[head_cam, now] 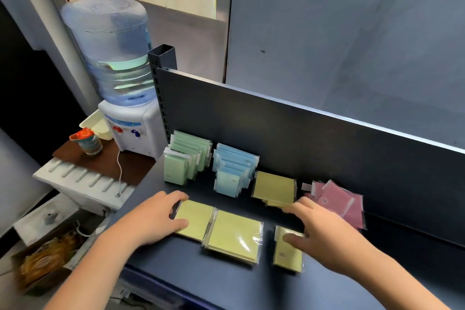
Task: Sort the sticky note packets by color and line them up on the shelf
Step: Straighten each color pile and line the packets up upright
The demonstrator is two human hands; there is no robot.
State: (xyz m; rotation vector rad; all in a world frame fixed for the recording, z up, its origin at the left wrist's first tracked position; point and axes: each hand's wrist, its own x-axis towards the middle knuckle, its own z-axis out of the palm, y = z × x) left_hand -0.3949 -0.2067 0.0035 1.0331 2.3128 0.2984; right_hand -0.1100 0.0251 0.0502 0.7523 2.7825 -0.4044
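Looking like a shop stockroom or office back corner. Dark metal display shelf [226, 282] with slotted upright [161, 118] is standing against a grey wall [352, 33]. Water dispenser [130, 128] is sitting on a side table [105, 166] just beside it. Wrapped sticky note packets [234, 234] are lying in colour groups, like stock.

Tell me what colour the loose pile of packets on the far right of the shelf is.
Pink; the loose pile shows in the head view.

4 yellow packets [235, 233], 1 green row [187, 158], 1 blue row [232, 171], 1 pink heap [338, 202]
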